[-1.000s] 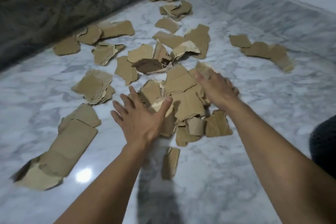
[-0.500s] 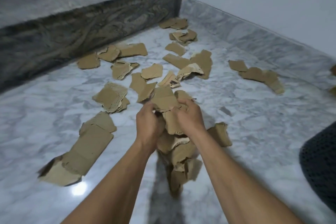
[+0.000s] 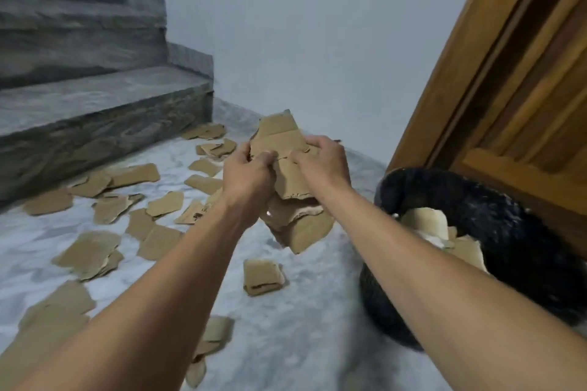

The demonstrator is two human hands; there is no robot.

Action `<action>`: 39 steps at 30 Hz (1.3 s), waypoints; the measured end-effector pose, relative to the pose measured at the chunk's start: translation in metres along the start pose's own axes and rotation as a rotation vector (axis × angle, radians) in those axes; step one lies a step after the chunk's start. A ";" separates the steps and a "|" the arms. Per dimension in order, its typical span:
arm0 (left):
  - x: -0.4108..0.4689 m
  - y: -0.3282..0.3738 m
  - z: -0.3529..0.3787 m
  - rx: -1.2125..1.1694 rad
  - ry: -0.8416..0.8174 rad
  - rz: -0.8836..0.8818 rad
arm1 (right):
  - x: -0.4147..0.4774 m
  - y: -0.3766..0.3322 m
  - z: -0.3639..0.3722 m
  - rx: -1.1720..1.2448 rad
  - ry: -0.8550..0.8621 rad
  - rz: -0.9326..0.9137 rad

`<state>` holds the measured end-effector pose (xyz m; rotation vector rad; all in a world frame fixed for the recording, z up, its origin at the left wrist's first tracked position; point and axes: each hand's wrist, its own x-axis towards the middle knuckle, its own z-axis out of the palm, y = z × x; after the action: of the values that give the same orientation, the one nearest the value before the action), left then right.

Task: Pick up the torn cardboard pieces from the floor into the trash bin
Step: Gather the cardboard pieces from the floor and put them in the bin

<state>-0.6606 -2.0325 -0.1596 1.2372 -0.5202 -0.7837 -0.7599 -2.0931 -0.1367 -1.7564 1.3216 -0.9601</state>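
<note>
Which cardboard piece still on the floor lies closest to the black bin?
The small folded brown cardboard piece lying alone just left of the black mesh trash bin; the other floor pieces all lie farther left.

Two bare arms, left arm (image 3: 152, 295) and right arm (image 3: 444, 279), long and thin. Bare all the way from wrist to the edge of the view. Two bare hands too, left hand (image 3: 251, 168) and right hand (image 3: 324, 162). Wrist bones and knuckles easy to see. Faint lines along the left arm near the wrist. Too blurry to tell nails or small marks.
</note>
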 end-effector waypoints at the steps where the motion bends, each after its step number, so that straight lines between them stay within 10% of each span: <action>1: -0.002 0.012 0.019 -0.024 -0.040 0.005 | 0.005 -0.009 -0.023 0.000 0.023 -0.021; 9: -0.056 0.031 0.194 -0.028 -0.314 0.028 | 0.021 0.013 -0.202 0.038 0.343 0.032; 15: -0.069 -0.033 0.244 0.356 -0.473 -0.146 | -0.003 0.086 -0.246 -0.075 0.385 0.206; 19: -0.073 -0.042 0.233 0.684 -0.518 0.046 | -0.013 0.105 -0.253 -0.243 0.340 0.314; 28: -0.070 -0.037 0.095 0.799 -0.096 0.515 | -0.013 0.052 -0.166 -0.390 0.226 0.014; 34: -0.059 -0.093 -0.087 1.096 0.151 0.281 | -0.039 0.051 -0.036 -0.414 -0.020 -0.237; 39: -0.080 -0.127 -0.219 1.409 0.286 -0.009 | -0.085 0.112 0.068 -0.608 -0.621 -0.029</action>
<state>-0.5832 -1.8492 -0.3351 2.5848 -0.8617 -0.1240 -0.7650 -2.0269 -0.2780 -2.2692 1.2265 0.0351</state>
